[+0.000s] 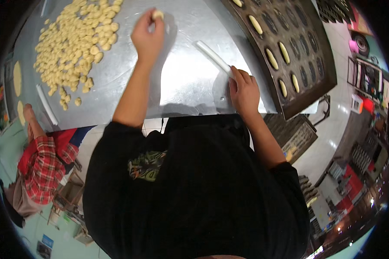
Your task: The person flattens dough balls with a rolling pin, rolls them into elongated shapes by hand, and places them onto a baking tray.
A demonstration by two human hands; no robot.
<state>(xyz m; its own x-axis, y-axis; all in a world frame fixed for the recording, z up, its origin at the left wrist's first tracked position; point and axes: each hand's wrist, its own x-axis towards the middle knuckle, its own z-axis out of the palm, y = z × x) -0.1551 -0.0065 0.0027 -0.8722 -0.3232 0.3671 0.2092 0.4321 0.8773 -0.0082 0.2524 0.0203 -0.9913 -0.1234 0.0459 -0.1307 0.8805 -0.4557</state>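
Observation:
My left hand (pixel 148 36) is raised over the far part of the metal table (pixel 183 82), pinching a small ball of dough (pixel 158 15) between thumb and fingers. Closer to me on the right, my right hand (pixel 245 90) grips the near end of a white rolling pin (pixel 212 56), which slants away to the left. To the left of my left hand lies a wide heap of pale dough balls (pixel 75 43). A dark baking pan (pixel 285 52) with oval hollows is at the right; several hollows hold long rolled dough pieces (pixel 272 59).
At the far left a person in a red checked shirt (pixel 43 168) has a hand (pixel 29 113) at the table edge, beside flattened dough (pixel 17 78). A second white rolling pin (pixel 46 105) lies near that hand. More dark pans (pixel 296 138) are stacked below the table's right corner.

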